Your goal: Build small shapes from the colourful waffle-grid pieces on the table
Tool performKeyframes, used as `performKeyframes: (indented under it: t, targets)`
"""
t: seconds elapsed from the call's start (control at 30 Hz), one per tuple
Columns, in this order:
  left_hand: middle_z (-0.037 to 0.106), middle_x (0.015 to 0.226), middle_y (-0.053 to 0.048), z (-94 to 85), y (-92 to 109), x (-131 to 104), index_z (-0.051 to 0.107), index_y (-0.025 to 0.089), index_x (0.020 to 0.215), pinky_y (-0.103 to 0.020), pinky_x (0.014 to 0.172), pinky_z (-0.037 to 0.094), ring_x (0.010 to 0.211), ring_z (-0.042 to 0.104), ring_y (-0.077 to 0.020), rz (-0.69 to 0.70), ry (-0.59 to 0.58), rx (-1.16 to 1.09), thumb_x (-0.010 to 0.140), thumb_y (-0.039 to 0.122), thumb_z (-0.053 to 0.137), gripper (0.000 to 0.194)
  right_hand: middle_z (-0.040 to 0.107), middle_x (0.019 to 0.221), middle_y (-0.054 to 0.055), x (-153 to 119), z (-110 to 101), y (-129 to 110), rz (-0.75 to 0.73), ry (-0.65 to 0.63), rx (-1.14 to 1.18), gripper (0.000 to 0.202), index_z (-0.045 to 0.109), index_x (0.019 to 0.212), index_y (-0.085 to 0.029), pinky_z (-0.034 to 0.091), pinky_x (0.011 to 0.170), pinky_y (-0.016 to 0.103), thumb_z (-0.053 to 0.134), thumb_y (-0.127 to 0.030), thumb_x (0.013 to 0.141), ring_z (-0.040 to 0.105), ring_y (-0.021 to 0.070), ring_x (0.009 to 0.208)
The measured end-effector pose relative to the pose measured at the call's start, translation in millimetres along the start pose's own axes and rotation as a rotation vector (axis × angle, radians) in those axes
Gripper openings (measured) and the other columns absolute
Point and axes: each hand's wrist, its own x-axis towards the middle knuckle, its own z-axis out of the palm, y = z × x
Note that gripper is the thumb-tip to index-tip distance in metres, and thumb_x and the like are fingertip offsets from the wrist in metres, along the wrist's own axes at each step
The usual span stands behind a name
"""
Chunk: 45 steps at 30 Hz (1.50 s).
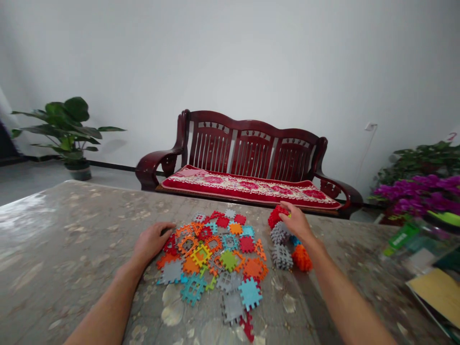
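Flat notched puzzle tiles in red, orange, yellow, green, blue and grey lie in a loose pile [230,261] at the middle of the table. My left hand [153,240] rests at the pile's left edge, its fingers bent beside a red tile; whether it holds anything is hidden. To the right of the pile are stacks of tiles: a red stack [275,216], grey stacks [282,257] and an orange stack [302,258], with some blue behind. My right hand [295,221] is closed on the red stack at the back.
The patterned table [72,249] fills the foreground. A dark red wooden bench [251,148] stands behind it. At the right are a clear container [427,249], a tan book or pad [436,292] and purple flowers [424,196]. A potted plant [72,124] stands at the left.
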Motion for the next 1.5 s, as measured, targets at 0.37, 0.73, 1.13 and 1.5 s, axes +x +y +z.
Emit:
performKeyframes:
  t: [0.37, 0.73, 1.13, 1.5]
  targets:
    - [0.074, 0.118, -0.005, -4.2, 9, -3, 0.075, 0.024, 0.111, -0.033, 0.1, 0.048, 0.11, 0.066, -0.0243, -0.023, -0.014, 0.036, 0.086, 0.034, 0.046, 0.04, 0.072, 0.113, 0.006, -86, 28, -89, -0.14, -0.424, -0.094, 0.043, 0.07, 0.113, -0.022, 0.046, 0.096, 0.035, 0.054, -0.01, 0.075, 0.065, 0.0228, 0.105]
    - [0.074, 0.12, -0.004, -5.8, 10, -3, 0.075, 0.024, 0.111, -0.032, 0.097, 0.048, 0.11, 0.066, -0.0245, -0.034, -0.016, 0.029, 0.086, 0.032, 0.048, 0.038, 0.067, 0.117, 0.001, -101, 1, -114, -0.253, -0.8, -0.062, 0.053, 0.068, 0.117, -0.029, 0.041, 0.1, 0.036, 0.077, -0.024, 0.065, 0.057, 0.026, 0.114]
    - [0.074, 0.119, -0.004, -5.7, 10, -3, 0.075, 0.024, 0.111, -0.031, 0.097, 0.048, 0.109, 0.066, -0.0233, -0.032, -0.014, 0.037, 0.087, 0.032, 0.05, 0.036, 0.05, 0.131, 0.007, -134, 16, -121, -0.284, -0.927, -0.222, 0.086, 0.055, 0.133, -0.025, 0.035, 0.107, 0.04, 0.087, -0.034, 0.054, 0.043, 0.0304, 0.126]
    - [0.074, 0.119, -0.005, -3.9, 8, -3, 0.075, 0.023, 0.112, -0.032, 0.097, 0.048, 0.109, 0.066, -0.0233, -0.026, -0.014, 0.033, 0.087, 0.031, 0.048, 0.037, 0.061, 0.109, 0.005, -132, 28, -122, -0.229, -0.786, -0.144, 0.066, 0.059, 0.109, -0.021, 0.04, 0.082, 0.03, 0.089, -0.033, 0.051, 0.053, 0.0235, 0.1]
